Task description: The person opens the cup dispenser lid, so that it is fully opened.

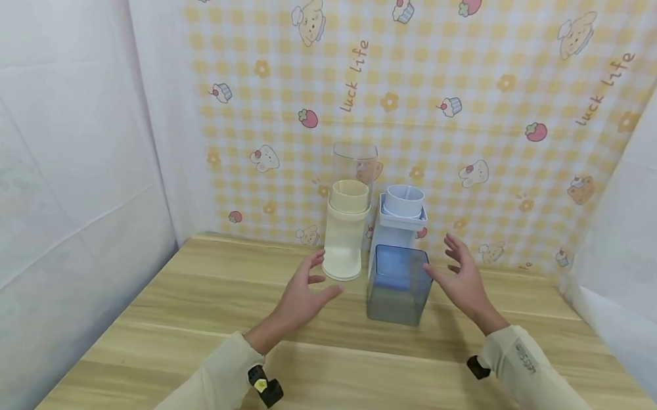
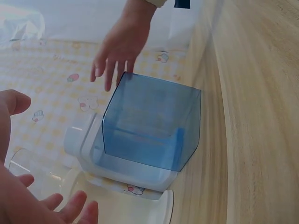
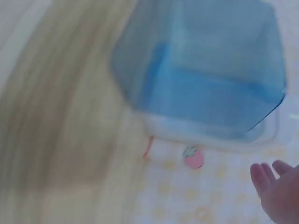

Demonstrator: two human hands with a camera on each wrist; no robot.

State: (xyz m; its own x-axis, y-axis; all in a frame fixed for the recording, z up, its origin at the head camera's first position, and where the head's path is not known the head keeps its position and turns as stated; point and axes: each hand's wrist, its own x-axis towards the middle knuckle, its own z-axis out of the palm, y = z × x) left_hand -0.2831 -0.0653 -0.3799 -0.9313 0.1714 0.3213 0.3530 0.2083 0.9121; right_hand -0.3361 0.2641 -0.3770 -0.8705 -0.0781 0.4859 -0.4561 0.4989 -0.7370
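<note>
A see-through blue-grey square box stands on the table in front of a pale blue stand topped by a round cup-like part. My right hand is just right of the box with fingers spread. In the right wrist view a gap shows between those fingers and the box. To the left is my left hand, fingers loosely extended, holding nothing. It is nearest to a cream stand, which has a round cup and a clear cylinder on it; whether it touches is unclear.
The wood-grain table carries both stands near its back edge. Behind them hangs a yellow checked cloth with printed cartoons. White sheets close off the left and right sides.
</note>
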